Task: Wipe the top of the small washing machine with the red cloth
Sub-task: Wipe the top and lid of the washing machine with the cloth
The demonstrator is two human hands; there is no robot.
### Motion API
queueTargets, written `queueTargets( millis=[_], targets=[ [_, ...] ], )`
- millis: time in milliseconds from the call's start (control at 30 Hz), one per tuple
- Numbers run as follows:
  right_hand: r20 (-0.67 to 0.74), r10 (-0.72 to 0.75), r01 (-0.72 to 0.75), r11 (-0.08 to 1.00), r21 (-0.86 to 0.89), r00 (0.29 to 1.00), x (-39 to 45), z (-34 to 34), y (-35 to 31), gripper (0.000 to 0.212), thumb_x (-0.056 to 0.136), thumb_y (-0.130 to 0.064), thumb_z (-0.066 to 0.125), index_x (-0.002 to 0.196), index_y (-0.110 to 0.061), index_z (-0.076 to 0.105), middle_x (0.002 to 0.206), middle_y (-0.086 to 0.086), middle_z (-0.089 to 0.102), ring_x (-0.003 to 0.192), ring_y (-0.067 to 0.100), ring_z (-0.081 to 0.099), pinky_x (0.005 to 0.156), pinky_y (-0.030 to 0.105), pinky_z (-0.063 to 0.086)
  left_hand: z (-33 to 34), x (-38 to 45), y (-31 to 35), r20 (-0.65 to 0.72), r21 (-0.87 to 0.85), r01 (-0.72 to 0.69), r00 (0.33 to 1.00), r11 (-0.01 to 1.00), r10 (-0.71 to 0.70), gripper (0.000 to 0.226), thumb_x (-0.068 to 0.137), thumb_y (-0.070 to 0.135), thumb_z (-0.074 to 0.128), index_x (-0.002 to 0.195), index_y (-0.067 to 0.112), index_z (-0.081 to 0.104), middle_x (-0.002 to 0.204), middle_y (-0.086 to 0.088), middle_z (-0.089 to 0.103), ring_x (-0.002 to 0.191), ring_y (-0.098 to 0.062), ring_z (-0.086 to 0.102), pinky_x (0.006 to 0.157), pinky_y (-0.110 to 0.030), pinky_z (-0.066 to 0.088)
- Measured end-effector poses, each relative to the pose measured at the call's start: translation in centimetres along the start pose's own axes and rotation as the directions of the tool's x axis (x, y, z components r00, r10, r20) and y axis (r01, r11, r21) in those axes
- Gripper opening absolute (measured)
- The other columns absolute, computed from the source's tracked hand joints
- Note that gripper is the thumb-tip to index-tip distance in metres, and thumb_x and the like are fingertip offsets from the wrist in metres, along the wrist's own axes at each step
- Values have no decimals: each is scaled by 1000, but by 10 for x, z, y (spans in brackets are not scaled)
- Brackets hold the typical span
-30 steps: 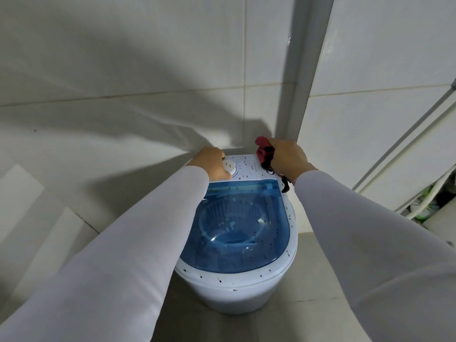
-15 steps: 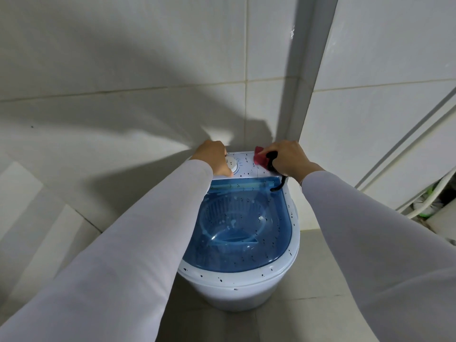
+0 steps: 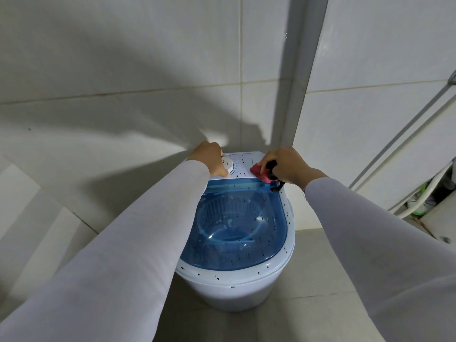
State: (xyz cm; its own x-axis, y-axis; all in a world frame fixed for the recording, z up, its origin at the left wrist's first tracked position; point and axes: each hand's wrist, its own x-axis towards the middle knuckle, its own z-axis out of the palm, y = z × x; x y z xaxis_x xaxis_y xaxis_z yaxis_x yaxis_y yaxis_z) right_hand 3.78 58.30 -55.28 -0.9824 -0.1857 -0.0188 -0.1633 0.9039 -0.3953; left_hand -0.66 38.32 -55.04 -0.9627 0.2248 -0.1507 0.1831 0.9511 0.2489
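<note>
The small white washing machine (image 3: 244, 290) stands on the floor in a tiled corner, with a clear blue lid (image 3: 237, 230) and a white control panel (image 3: 243, 166) at the back. Dark specks dot its top. My right hand (image 3: 286, 166) grips the bunched red cloth (image 3: 259, 172), which has a black part, and presses it on the panel's right end. My left hand (image 3: 212, 160) rests on the panel's left end, fingers curled beside the round white dial (image 3: 228, 165).
Tiled walls close in behind and to the right, with a vertical white pipe (image 3: 303, 75) in the corner. Slanted pipes (image 3: 404, 134) and a white hose (image 3: 424, 196) sit at the far right. The machine stands on a grey tiled floor (image 3: 311, 314).
My right hand has come down with the red cloth from above the panel onto its right end and slid slightly left. The left hand stays by the dial.
</note>
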Motion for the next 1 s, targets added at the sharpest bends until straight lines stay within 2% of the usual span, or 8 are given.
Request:
queueTargets(
  millis=[200, 333, 433, 567, 633, 800, 933, 1000],
  targets=[
    [-60, 86, -75, 985, 157, 995, -3, 9, 12, 40, 73, 16, 45, 86, -6, 76, 115, 9, 69, 109, 30, 58, 91, 40, 53, 1, 0, -2, 2, -21, 6, 1000, 1000, -6, 42, 72, 33, 77, 103, 5, 69, 101, -13, 69, 85, -25, 54, 73, -27, 46],
    [-97, 152, -121, 954, 273, 984, -8, 12, 16, 42, 72, 17, 40, 81, -4, 76, 114, 9, 68, 107, 30, 57, 88, 43, 55, 0, -1, 0, 5, -11, 19, 1000, 1000, -19, 40, 72, 32, 77, 99, 5, 69, 90, -11, 65, 81, -25, 52, 68, -26, 41],
    [-100, 179, -143, 944, 297, 979, -12, 12, 17, 41, 73, 16, 41, 80, -5, 75, 113, 10, 68, 100, 26, 57, 83, 35, 55, 0, -1, 0, 8, 10, 15, 1000, 1000, -15, 39, 71, 33, 77, 98, 6, 70, 85, -7, 62, 79, -25, 53, 67, -26, 40],
    [-69, 210, -177, 930, 322, 975, -18, 12, 16, 40, 73, 15, 43, 80, -7, 75, 110, 10, 68, 88, 21, 54, 61, 21, 49, 0, -1, 1, 3, 10, 19, 1000, 1000, -19, 37, 71, 31, 77, 98, 7, 70, 84, -7, 62, 77, -26, 54, 66, -26, 40],
    [-59, 214, -185, 930, 317, 975, -20, 12, 17, 39, 73, 15, 44, 78, -8, 75, 108, 11, 69, 87, 21, 54, 55, 15, 43, 0, -2, 1, 0, 7, 19, 1000, 1000, -19, 37, 72, 31, 77, 98, 7, 70, 84, -7, 62, 77, -26, 54, 65, -26, 40],
    [-33, 232, -214, 934, 285, 972, -24, 13, 18, 36, 77, 11, 46, 82, -9, 75, 104, 10, 68, 83, 21, 54, 52, 16, 43, 2, -3, 1, 5, -10, 24, 1000, 1000, -24, 39, 73, 31, 75, 104, 8, 70, 90, -8, 65, 80, -26, 57, 67, -27, 42],
    [11, 176, -174, 956, 236, 984, -24, 4, 21, 37, 76, 11, 43, 83, -10, 74, 99, 11, 71, 88, 27, 61, 64, 27, 53, 3, -3, 0, -6, -22, 18, 1000, 1000, -18, 40, 73, 31, 76, 104, 8, 70, 97, -11, 70, 83, -25, 58, 70, -27, 46],
    [-11, 172, -165, 958, 234, 985, -21, -1, 20, 36, 75, 11, 42, 85, -6, 72, 96, 16, 71, 82, 27, 60, 62, 26, 50, 2, -2, 0, -5, -16, 13, 1000, 1000, -14, 39, 72, 31, 76, 103, 7, 70, 97, -10, 71, 82, -25, 58, 71, -27, 47]
  ],
)
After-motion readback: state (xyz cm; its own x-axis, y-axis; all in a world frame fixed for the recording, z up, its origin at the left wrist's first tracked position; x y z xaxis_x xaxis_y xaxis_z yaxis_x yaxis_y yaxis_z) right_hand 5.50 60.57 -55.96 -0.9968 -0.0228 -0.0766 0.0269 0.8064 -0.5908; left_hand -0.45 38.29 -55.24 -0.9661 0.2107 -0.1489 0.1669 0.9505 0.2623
